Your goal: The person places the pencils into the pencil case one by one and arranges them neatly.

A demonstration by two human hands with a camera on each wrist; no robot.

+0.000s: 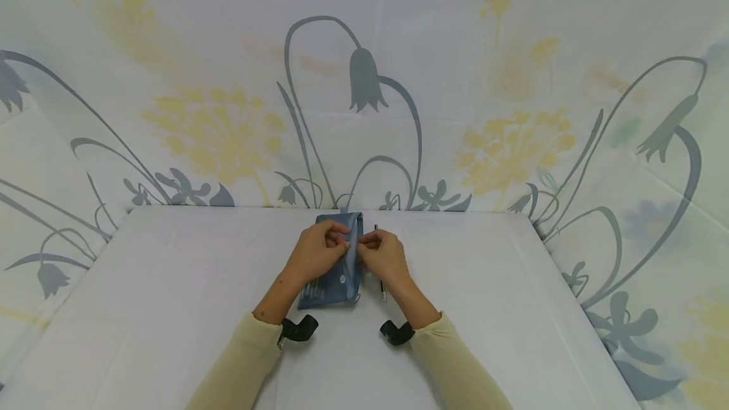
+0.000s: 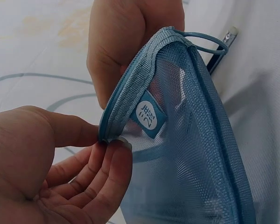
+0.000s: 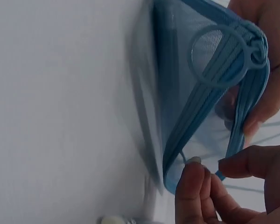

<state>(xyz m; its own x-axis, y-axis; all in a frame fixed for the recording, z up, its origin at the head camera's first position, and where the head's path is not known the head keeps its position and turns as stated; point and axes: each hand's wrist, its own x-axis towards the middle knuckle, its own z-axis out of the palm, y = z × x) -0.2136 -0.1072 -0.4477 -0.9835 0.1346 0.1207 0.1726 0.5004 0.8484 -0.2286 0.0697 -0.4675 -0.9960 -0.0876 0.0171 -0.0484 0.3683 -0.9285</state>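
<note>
A blue mesh zip pouch (image 1: pixel 327 293) is held tilted over the white table, its small white round label (image 2: pixel 147 115) facing the left wrist camera. My left hand (image 1: pixel 316 252) pinches the zip edge between thumb and fingers. On the other side, my right hand (image 1: pixel 387 258) has its thumb and fingertips at the opposite zip edge, pinching it. The zip tapes stand apart in the right wrist view, so the mouth gapes. A blue loop (image 3: pixel 191 56) hangs at the pouch's corner. Slim light stripes show at the pouch's lower left; what they are is unclear.
A dark pen (image 1: pixel 383 290) with a light end lies on the white table (image 1: pixel 171 309), right of the pouch and close to my right hand. A floral cloth (image 1: pixel 228 68) rises behind the table. Black wrist devices (image 1: pixel 300 328) sit at both cuffs.
</note>
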